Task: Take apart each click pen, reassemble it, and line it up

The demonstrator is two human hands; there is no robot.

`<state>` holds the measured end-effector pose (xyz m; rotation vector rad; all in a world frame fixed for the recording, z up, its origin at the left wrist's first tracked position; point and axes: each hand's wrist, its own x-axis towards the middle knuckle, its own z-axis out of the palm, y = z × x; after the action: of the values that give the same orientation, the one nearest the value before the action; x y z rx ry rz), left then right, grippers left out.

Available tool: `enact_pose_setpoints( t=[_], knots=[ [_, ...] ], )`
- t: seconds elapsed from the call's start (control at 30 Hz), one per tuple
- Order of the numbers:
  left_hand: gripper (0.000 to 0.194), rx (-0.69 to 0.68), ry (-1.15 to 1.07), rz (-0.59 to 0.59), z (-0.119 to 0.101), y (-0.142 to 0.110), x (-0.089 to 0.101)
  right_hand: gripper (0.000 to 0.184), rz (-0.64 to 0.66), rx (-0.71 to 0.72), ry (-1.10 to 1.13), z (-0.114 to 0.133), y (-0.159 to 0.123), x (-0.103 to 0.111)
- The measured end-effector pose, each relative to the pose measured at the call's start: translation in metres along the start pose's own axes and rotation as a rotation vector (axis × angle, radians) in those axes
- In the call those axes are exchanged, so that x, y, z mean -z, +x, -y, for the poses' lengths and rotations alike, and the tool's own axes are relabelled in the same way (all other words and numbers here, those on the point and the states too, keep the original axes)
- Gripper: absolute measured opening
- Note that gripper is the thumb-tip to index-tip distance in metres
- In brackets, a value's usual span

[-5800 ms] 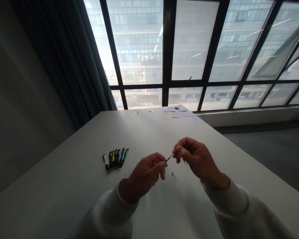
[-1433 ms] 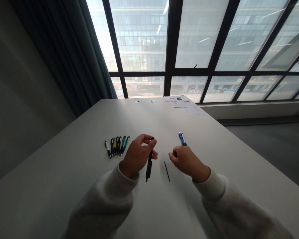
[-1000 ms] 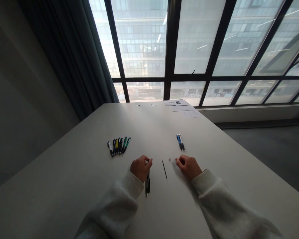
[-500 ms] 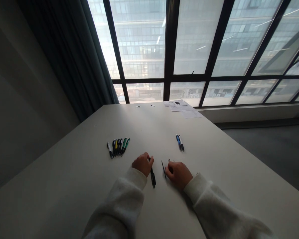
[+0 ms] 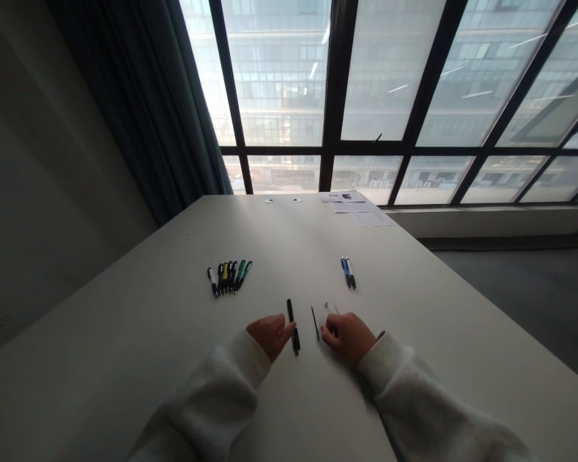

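Note:
A black pen body (image 5: 293,327) lies on the white table, its length pointing away from me. My left hand (image 5: 271,337) rests just left of it, with the fingertips at or against the barrel. My right hand (image 5: 347,339) lies loosely curled on the tabletop, close to a thin black ink refill (image 5: 315,322) that lies loose to its left. Small pale pen parts (image 5: 330,307) sit just beyond my right fingers. Both of my arms are in white fleecy sleeves.
On the white table (image 5: 139,333), a row of several black, yellow and green pens (image 5: 228,277) lies left of centre. A pair of blue pens (image 5: 348,273) lies right of centre. Papers (image 5: 354,204) lie at the far edge, before large windows.
My left hand has slid left off the upper end of the black pen body, leaving it fully visible on the table. My right hand sits slightly further right of the refill.

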<state>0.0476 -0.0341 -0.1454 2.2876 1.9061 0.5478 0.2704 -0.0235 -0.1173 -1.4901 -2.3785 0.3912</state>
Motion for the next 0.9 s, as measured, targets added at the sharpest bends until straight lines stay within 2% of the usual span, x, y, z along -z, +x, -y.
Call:
enact_pose_setpoints(
  t=[0.07, 0.13, 0.23, 0.27, 0.33, 0.4, 0.43, 0.53, 0.63, 0.7, 0.8, 0.83, 0.9],
  knots=[
    [0.046, -0.095, 0.030, 0.105, 0.003, -0.015, 0.002, 0.026, 0.027, -0.007, -0.010, 0.002, -0.003, 0.002],
    [0.049, -0.154, 0.030, 0.149, 0.004, -0.022, 0.004, 0.025, 0.044, 0.000, -0.027, 0.003, -0.005, 0.002],
    [0.051, -0.217, -0.021, 0.030, 0.005, -0.019, 0.008, 0.025, 0.057, 0.019, -0.071, 0.005, -0.006, 0.002],
    [0.060, -0.241, -0.037, -0.034, 0.005, -0.016, 0.009, 0.025, 0.058, 0.026, -0.084, 0.005, -0.006, 0.001],
    [0.092, -0.287, -0.059, -0.115, 0.006, -0.009, 0.008, 0.026, 0.057, 0.036, -0.102, 0.005, -0.006, 0.001],
    [0.114, -0.319, -0.074, -0.099, 0.009, -0.005, 0.005, 0.028, 0.049, 0.038, -0.112, 0.004, -0.006, 0.000],
    [0.115, -0.331, -0.079, -0.066, 0.011, -0.003, 0.003, 0.028, 0.044, 0.038, -0.114, 0.004, -0.006, 0.000],
    [0.097, -0.352, -0.089, 0.028, 0.016, -0.003, -0.002, 0.027, 0.044, 0.041, -0.104, 0.004, -0.007, -0.001],
    [0.085, -0.353, -0.120, 0.062, 0.018, -0.003, -0.003, 0.026, 0.049, 0.037, -0.098, 0.004, -0.007, -0.001],
    [0.086, -0.346, -0.155, 0.050, 0.017, -0.004, -0.001, 0.027, 0.053, 0.031, -0.100, 0.004, -0.006, -0.001],
    [0.098, -0.327, -0.181, -0.041, 0.013, -0.005, 0.004, 0.027, 0.055, 0.036, -0.098, 0.005, -0.007, 0.001],
    [0.096, -0.321, -0.179, -0.069, 0.012, -0.006, 0.006, 0.028, 0.058, 0.045, -0.097, 0.005, -0.007, 0.002],
    [0.072, -0.283, -0.148, -0.072, 0.010, -0.008, 0.009, 0.029, 0.077, 0.073, -0.097, 0.006, -0.009, 0.003]
  ],
)
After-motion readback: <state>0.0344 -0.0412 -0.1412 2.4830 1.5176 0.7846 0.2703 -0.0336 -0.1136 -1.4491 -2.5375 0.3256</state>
